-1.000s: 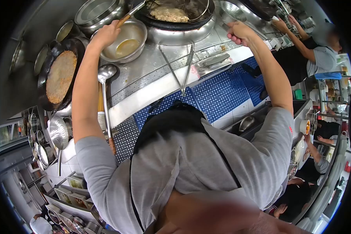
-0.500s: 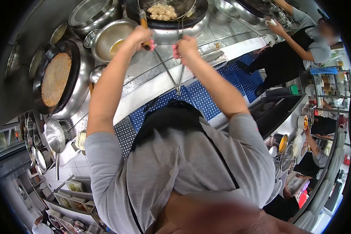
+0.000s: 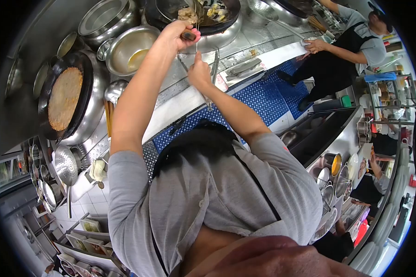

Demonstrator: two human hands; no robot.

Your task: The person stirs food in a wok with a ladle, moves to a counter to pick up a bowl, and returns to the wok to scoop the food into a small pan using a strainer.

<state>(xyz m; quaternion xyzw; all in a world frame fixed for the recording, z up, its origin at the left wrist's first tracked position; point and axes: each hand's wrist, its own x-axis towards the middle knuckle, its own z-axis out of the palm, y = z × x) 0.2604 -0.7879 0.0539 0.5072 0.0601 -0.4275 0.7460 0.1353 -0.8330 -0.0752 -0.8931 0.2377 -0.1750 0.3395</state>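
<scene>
My left hand (image 3: 179,36) is closed around the wooden handle of a strainer (image 3: 188,35), raised over the front of a dark wok (image 3: 211,25). Pale cooked pieces (image 3: 187,15) show just beyond that hand, at the strainer. Yellow and black food (image 3: 216,11) lies in the wok. Lower down and to the right, my right hand (image 3: 200,73) is wrapped round a thin metal handle (image 3: 198,46) that runs up past the left hand toward the wok. The working end of this tool is hidden. A metal bowl (image 3: 118,56) with yellowish liquid stands left of my left forearm.
A second wok (image 3: 49,99) at the left holds bubbling, brownish contents. A metal ladle (image 3: 117,88) rests beside it. Folded metal pipes (image 3: 210,105) jut over the counter's front edge. A co-worker (image 3: 351,51) stands at the right, along the same counter. Blue perforated mats (image 3: 256,108) cover the floor.
The strainer has tilted, and its pale pieces now sit further left and back. My left hand rose and moved right; my right hand moved left and nearer my body. Yellow and black food has come into view.
</scene>
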